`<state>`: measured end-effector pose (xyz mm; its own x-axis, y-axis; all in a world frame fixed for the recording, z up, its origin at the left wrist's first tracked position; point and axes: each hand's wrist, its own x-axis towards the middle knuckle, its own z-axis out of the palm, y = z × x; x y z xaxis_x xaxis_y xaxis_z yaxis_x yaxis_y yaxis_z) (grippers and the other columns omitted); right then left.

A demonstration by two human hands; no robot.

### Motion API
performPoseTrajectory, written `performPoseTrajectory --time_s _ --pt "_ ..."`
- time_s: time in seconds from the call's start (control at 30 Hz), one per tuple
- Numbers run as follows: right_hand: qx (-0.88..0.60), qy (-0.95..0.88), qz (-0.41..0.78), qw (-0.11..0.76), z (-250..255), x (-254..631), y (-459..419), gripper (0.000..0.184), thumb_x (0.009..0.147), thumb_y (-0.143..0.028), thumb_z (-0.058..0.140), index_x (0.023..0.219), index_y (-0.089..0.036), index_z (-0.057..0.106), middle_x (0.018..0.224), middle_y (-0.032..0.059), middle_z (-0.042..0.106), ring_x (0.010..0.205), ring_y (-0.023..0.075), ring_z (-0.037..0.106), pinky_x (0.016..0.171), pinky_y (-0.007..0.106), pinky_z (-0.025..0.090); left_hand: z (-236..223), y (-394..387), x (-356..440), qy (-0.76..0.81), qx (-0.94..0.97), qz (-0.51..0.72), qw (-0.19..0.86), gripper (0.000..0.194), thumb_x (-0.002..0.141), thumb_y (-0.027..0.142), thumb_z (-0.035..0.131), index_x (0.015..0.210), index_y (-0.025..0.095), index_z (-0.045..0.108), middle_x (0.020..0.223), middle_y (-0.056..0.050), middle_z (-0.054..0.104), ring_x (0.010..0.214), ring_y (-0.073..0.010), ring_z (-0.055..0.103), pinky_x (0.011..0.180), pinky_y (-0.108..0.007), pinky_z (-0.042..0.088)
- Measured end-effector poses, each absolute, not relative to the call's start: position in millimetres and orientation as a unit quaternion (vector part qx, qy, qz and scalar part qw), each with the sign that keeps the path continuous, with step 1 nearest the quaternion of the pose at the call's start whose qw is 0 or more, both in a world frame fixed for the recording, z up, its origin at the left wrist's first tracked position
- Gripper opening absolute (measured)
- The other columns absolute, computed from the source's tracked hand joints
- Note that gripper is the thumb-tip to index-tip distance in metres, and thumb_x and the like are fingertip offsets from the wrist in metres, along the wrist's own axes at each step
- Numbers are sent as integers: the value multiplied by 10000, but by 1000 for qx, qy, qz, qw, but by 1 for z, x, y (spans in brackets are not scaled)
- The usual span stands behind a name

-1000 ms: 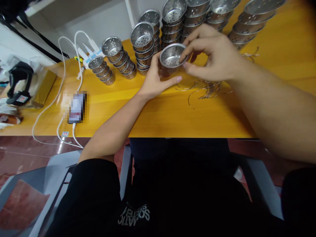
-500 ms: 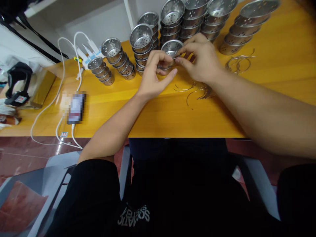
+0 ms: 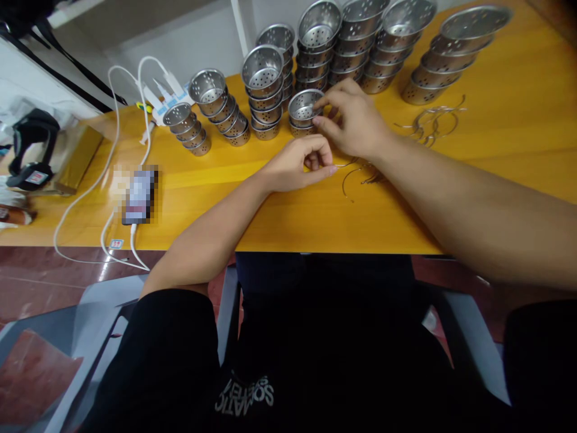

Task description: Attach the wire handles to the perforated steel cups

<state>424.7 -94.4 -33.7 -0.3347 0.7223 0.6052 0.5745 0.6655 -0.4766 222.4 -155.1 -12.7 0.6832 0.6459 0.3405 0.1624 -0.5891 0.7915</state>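
Observation:
My right hand pinches the rim of a perforated steel cup that sits on top of a short stack on the yellow table. My left hand lies curled on the table just in front of that stack, fingers pinched together at a thin curved wire; whether it grips the wire is unclear. More loose wire handles lie to the right of the hand.
Several stacks of perforated steel cups run along the table's back, with wider ones at the right. Another bunch of wire rings lies at the right. A phone with white cables lies at the left.
The cup went from held in both hands down onto a short stack. My left hand let go of it and dropped to the table by the wires.

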Motion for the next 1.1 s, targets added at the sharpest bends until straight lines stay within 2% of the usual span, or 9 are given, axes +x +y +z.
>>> performPoseTrajectory --time_s 0.13,0.37,0.57,0.73,0.87,1.03,1.1 --pt "-397 -816 90 410 -38 426 -92 436 1007 -644 542 1277 -329 675 1252 89 619 1019 222 618 994 407 553 -14 -152 222 225 837 316 386 214 870 346 796 826 192 654 788 4 660 651 -49 555 621 -274 493" --pt "-394 -819 104 405 -48 427 -84 463 998 -659 543 1274 -313 680 1279 88 642 1084 251 624 1028 443 537 -9 -156 222 245 839 306 377 113 873 204 749 838 163 649 818 -4 665 673 -52 581 644 -231 495" --pt "-405 -815 99 403 -53 427 -80 429 1001 -673 517 1310 -403 644 1329 17 646 1122 229 607 1051 448 539 -9 -156 222 251 837 303 379 118 875 219 749 837 162 653 809 -6 652 667 -55 574 648 -230 488" --pt "-412 -806 105 411 -63 428 -72 495 967 -706 537 1337 -396 649 1335 32 645 1096 260 622 1029 497 537 -10 -156 222 254 838 302 378 112 874 213 749 840 161 656 808 0 642 671 -49 577 657 -221 486" --pt "-407 -811 118 404 -61 433 -76 559 918 -717 589 1437 -514 540 1434 -51 606 1202 272 607 1087 509 521 -9 -156 220 247 839 305 376 109 880 219 741 836 171 654 824 -8 659 679 -54 574 654 -227 485" --pt "-409 -818 104 392 -45 436 -90 618 919 -698 606 1480 -456 515 1451 -2 601 1221 279 608 1058 497 540 -4 -158 219 238 846 306 366 110 880 223 731 826 168 652 830 -25 670 690 -70 580 657 -242 496" --pt "-407 -818 107 393 -41 436 -93 617 916 -692 615 1482 -473 502 1457 -9 599 1228 283 610 1063 496 540 -3 -159 219 231 851 304 359 114 879 230 728 827 168 647 827 -26 670 687 -72 584 665 -245 506"
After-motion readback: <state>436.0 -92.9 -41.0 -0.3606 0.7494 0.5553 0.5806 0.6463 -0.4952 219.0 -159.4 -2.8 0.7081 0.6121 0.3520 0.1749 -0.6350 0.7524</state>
